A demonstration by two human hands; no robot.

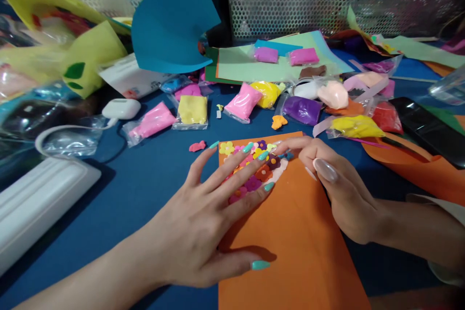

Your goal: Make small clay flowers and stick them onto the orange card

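Blue desk [145, 189] lay cluttered with clay packets [192, 109]. Left hand [203, 223] lay spread flat, fingers splayed over the clay flowers [254, 169] on the orange sheet [301, 232], seemingly steadying them. Right hand [337, 189], just right of the flowers, pinched fingertips together at their upper edge.

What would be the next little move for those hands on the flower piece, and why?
Probably the right hand presses down the flower at its fingertips: the left hand lies flat, steadying the cluster of clay flowers on the orange sheet.
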